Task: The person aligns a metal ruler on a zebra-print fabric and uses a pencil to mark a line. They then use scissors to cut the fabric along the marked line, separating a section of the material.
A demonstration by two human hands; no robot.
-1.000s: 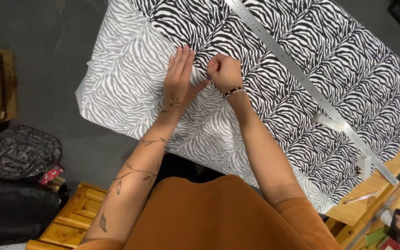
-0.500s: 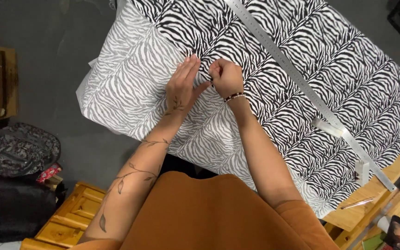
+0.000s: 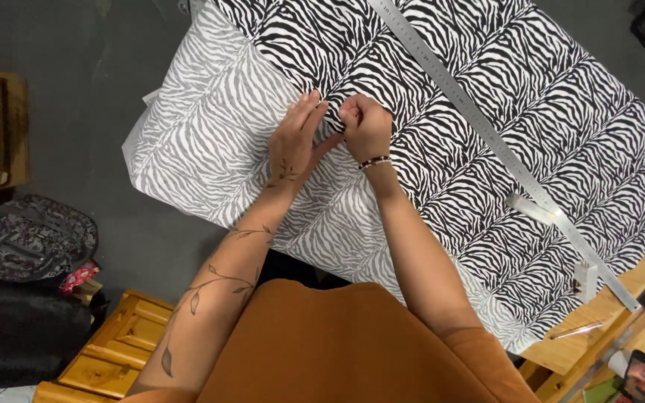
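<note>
- My right hand (image 3: 367, 128) has a narrow grip: fingers curled into a loose fist, tips pinched on the zebra-print fabric (image 3: 442, 149) at the line where the dark print meets the paler part.
- My left hand (image 3: 295, 142) lies flat and open, fingers together and pointing away from me, pressing the fabric just beside the right hand; thumb and right knuckles nearly touch.
- I cannot see what the right fingertips pinch. They are tucked under the fist, so a pin, a fold or bare cloth are all possible.
- The fabric covers most of the wooden surface (image 3: 640, 280). Its far edge is cut off at the top of the view, and its near edge hangs off the surface towards my lap.
- The fabric's long axis runs from upper left to lower right. The paler strip on the left looks like the reverse side or a second layer; I cannot tell which.
- A long metal ruler (image 3: 487, 130) lies on the fabric along that same diagonal, well apart from my hands, its upper end cut off by the frame.
- A small clear object (image 3: 529, 208) rests against the ruler lower down; I cannot make out what it is.
- A thin pen-like tool (image 3: 576, 330) lies on the bare wood at the lower right.
- Compared with half a second ago, both hands sit at the same spot on the boundary line, the left still flat, the right still curled; the ruler has not shifted.
</note>
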